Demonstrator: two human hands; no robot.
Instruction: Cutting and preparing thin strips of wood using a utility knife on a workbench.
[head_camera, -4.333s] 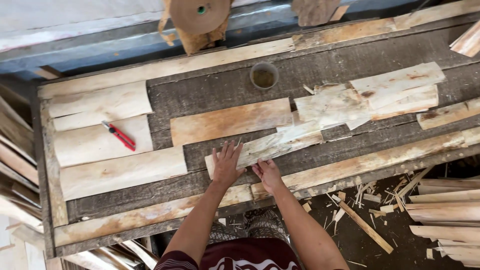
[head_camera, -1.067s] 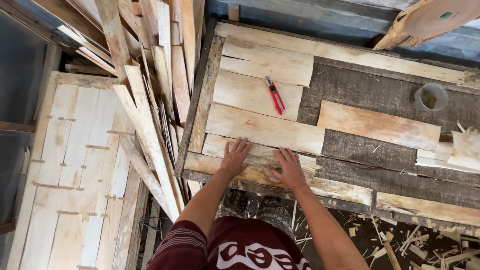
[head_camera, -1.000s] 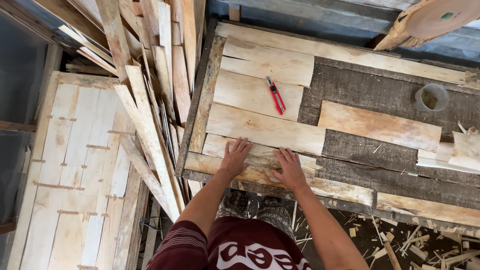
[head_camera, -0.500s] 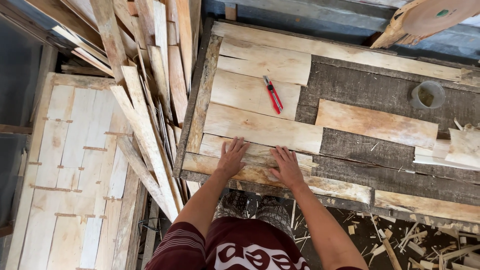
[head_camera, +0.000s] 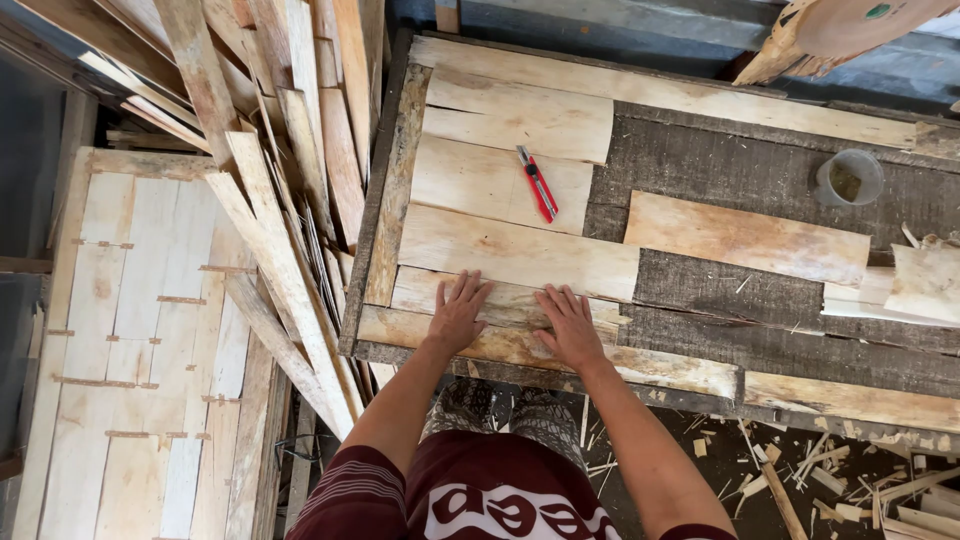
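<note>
Rough, dark burlap-like cloth covers the workbench (head_camera: 760, 180), which is framed by pale wooden strips along its far and near edges and sits in a cluttered woodworking space seen from above. On the left part of the bench several thin veneer sheets lie edge to edge in rows; a red utility knife (head_camera: 537, 183) rests on the second and third of them, well apart from both hands. Nearest the person, the lowest veneer strip (head_camera: 505, 302) lies just inside the near edge board (head_camera: 520, 345). Both hands are flat and spread, grasping nothing: the left hand (head_camera: 459, 313) presses palm-down on the left part of that strip, and the right hand (head_camera: 570, 325) presses beside it, its heel over the edge board. Farther right a single veneer piece (head_camera: 745, 237) lies alone on the cloth, and a small clear plastic cup (head_camera: 848, 178) stands beyond it near the far side. Torn veneer scraps (head_camera: 920, 285) overlap at the right edge. Left of the bench, a leaning pile of long wood offcuts (head_camera: 270, 200) fans out, and beyond it a joined panel of pale veneer (head_camera: 140, 340) lies flat. Wood chips and splinters (head_camera: 800, 470) litter the dark floor under the bench's right side.
</note>
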